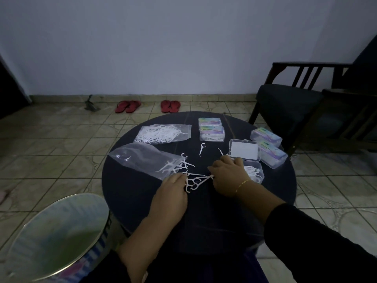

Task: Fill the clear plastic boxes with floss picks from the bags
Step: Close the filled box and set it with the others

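1. left hand point(173, 185) lies palm down near the middle of the round table point(126, 193), fingertips pinching one end of a small cluster of floss picks point(196, 180).
2. right hand point(227, 176) lies palm down just right of the left, fingers curled onto the other end of the same cluster; a thin gold bracelet point(241, 184) shows on its wrist, and a dark sleeve point(306, 231) covers the forearm.
3. open clear box point(255, 172) sits touching the right hand on its far-right side, toward the table's right edge, with some picks already inside; its lid point(244, 150) is folded back toward the far edge.
4. nearly empty bag point(142, 160) lies at the table's left edge, mouth toward the hands, a few picks spilling from it.
5. full bag point(163, 133) lies behind it at the far left edge.
6. two loose picks point(202, 149) lie on the table between the bags and the open box.
7. two closed labelled boxes point(211, 128) sit side by side at the far edge; two more closed boxes point(269, 146) sit at the far right edge, touching the open lid.
8. off the table: two pairs of red sandals point(148, 106) on the tiled floor by the wall, a dark wooden chair point(295, 99) to the right, a round tin lid point(53, 237) at lower left.
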Demonstrator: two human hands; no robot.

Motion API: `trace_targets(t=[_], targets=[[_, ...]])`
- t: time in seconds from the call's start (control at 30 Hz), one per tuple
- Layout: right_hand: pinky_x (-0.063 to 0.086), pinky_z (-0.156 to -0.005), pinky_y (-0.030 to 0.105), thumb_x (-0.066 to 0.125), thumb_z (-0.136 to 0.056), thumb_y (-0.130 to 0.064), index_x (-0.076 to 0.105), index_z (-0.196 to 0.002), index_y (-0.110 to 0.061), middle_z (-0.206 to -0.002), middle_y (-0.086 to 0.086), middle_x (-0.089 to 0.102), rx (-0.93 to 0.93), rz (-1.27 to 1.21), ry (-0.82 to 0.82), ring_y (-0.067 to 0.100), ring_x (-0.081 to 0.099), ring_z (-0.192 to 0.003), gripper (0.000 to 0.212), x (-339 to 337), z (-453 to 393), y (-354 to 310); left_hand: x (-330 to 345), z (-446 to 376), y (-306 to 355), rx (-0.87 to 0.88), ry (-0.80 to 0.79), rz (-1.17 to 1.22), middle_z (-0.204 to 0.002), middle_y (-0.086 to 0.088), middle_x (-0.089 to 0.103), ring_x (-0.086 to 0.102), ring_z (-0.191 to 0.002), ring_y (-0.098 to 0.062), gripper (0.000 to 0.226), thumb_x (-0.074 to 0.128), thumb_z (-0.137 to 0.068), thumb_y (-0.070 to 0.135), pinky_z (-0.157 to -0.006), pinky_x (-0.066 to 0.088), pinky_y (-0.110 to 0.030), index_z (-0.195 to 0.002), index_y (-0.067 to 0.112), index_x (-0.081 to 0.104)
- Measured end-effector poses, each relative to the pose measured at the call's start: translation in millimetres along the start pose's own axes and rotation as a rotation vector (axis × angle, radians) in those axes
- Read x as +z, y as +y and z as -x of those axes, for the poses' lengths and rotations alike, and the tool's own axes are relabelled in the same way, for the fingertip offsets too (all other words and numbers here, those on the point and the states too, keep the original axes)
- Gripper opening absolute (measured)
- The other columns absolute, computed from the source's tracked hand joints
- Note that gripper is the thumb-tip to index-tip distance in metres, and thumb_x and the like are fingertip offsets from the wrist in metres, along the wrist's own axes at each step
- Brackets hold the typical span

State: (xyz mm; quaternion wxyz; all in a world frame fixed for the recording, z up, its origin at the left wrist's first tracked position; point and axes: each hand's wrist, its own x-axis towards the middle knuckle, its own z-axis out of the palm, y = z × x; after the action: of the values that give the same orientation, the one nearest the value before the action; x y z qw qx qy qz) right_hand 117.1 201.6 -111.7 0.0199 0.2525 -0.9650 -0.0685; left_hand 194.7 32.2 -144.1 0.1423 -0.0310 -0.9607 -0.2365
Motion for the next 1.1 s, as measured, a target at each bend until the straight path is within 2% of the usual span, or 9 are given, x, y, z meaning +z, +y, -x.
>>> trace_targets(t=[0.1, 0.27, 0.4, 0.47, 0.63, 0.77, 0.87, 1.0, 1.1], targets=[[0.025, -0.098, 0.045, 0.043, -0.094, -0.026, 0.054, -0.129, -0.027, -0.132, -0.003, 0.049, -0.012, 0.007, -0.026, 0.023, 0.031, -0.126, 0.037, 1, 0, -3, 3, -4, 3, -0.005, -0.097, -0.059, -0.121, 0.002, 0.055, 0.045, -0.116, -0.016, 0.04, 0.04, -0.087, -0.001, -0.087, 0.04, -0.024, -0.121, 0.012, 0.056], [0.023, -0.099, 0.044, 0.043, -0.095, -0.027, 0.052, -0.131, -0.035, -0.131, -0.005, 0.049, -0.009, -0.08, -0.015, 0.021, 0.032, -0.126, 0.038, 0, 5, -7, 3, -4, 15, 0.025, -0.086, 0.036, -0.132, 0.002, 0.054, 0.043, -0.123, -0.016, 0.05, 0.039, -0.088, -0.002, -0.101, 0.039, -0.029, -0.134, 0.013, 0.051], [0.02, -0.105, 0.044, 0.048, -0.089, -0.034, 0.035, -0.144, -0.031, -0.144, -0.006, 0.038, 0.003, -0.117, -0.071, 0.02, 0.025, -0.134, 0.056, -9, 8, 0, 4, -8, 15, -0.005, -0.044, -0.005, -0.127, 0.003, 0.054, 0.043, -0.119, -0.017, 0.04, 0.048, -0.09, 0.025, -0.101, 0.036, -0.027, -0.128, 0.013, 0.053], [0.019, -0.107, 0.046, 0.05, -0.086, -0.036, 0.029, -0.146, -0.031, -0.148, -0.006, 0.033, -0.033, -0.099, -0.137, 0.02, 0.021, -0.136, 0.064, -13, 8, 2, 6, -12, 15, -0.031, -0.117, -0.054, -0.122, 0.003, 0.055, 0.045, -0.117, -0.018, 0.04, 0.05, -0.088, 0.034, -0.099, 0.039, -0.03, -0.122, 0.014, 0.053], [0.017, -0.107, 0.049, 0.051, -0.086, -0.043, 0.03, -0.146, -0.032, -0.149, -0.006, 0.032, -0.061, -0.14, -0.205, 0.021, 0.02, -0.137, 0.064, -15, 8, -5, 5, -19, 19, 0.033, -0.208, -0.068, -0.117, -0.003, 0.059, 0.049, -0.113, -0.024, 0.036, 0.049, -0.084, 0.014, -0.094, 0.039, -0.03, -0.118, 0.016, 0.058], [0.016, -0.108, 0.05, 0.047, -0.088, -0.04, 0.028, -0.146, -0.032, -0.15, -0.006, 0.03, -0.069, -0.129, -0.214, 0.02, 0.019, -0.138, 0.062, -18, 11, -4, -2, -33, 18, 0.099, -0.342, -0.236, -0.153, 0.0, 0.028, 0.027, -0.135, -0.024, 0.061, 0.047, -0.09, 0.019, -0.112, 0.024, -0.035, -0.148, 0.018, 0.028], [0.017, -0.107, 0.052, 0.047, -0.089, -0.033, 0.022, -0.148, -0.033, -0.152, -0.009, 0.026, -0.136, -0.049, -0.228, 0.02, 0.018, -0.138, 0.065, -20, 15, -1, -9, -44, 19, 0.121, -0.488, -0.31, -0.159, -0.002, 0.015, 0.013, -0.144, -0.023, 0.067, 0.044, -0.093, 0.022, -0.117, 0.017, -0.04, -0.152, 0.019, 0.012], [0.018, -0.102, 0.047, 0.043, -0.093, -0.025, 0.036, -0.142, -0.038, -0.145, -0.012, 0.04, -0.157, 0.013, -0.178, 0.018, 0.026, -0.133, 0.051, -14, 18, 4, -8, -52, 19, 0.106, -0.486, -0.32, -0.148, -0.011, 0.038, 0.034, -0.137, -0.026, 0.057, 0.046, -0.098, 0.022, -0.11, 0.029, -0.035, -0.15, 0.017, 0.024], [0.022, -0.097, 0.044, 0.043, -0.096, -0.031, 0.052, -0.131, -0.038, -0.133, -0.012, 0.051, -0.166, 0.018, -0.097, 0.017, 0.031, -0.128, 0.036, -11, 21, 9, -5, -54, 15, 0.131, -0.436, -0.304, -0.133, -0.007, 0.056, 0.049, -0.124, -0.025, 0.041, 0.054, -0.094, 0.023, -0.102, 0.04, -0.034, -0.135, 0.022, 0.052]])
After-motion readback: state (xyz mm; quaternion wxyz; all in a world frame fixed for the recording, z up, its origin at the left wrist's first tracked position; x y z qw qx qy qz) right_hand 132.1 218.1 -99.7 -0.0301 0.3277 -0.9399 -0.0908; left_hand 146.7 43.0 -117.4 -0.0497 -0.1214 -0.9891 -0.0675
